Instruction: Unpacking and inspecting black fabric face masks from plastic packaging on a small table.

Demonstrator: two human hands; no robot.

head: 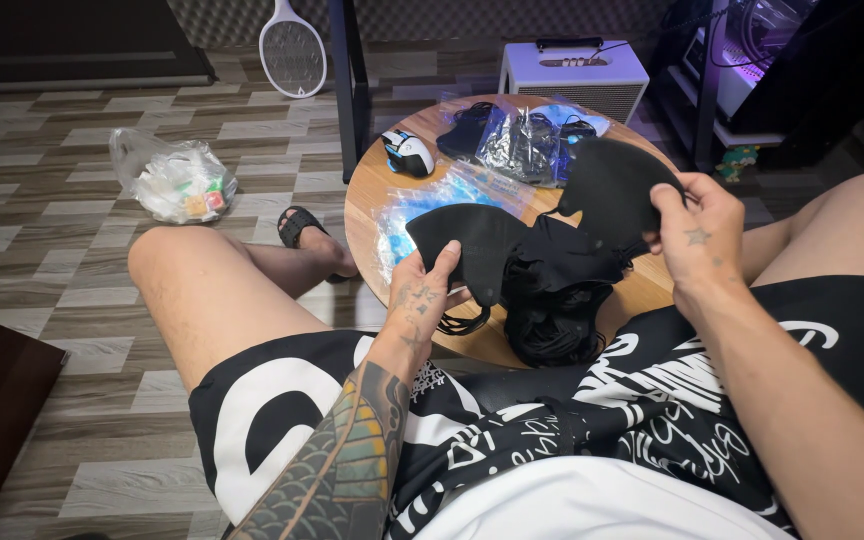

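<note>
My left hand pinches a black face mask by its lower edge, its ear loop dangling below. Raised over the table, my right hand grips a second black face mask at its right side. Between the hands, a heap of black masks rests on the near part of the small round wooden table. Both hands are just above the table's front half.
On the table lie a white and black computer mouse, blue plastic wrappers and clear bags of masks. A white amplifier stands behind. On the floor: a plastic bag and a racket-shaped swatter. My knees flank the table.
</note>
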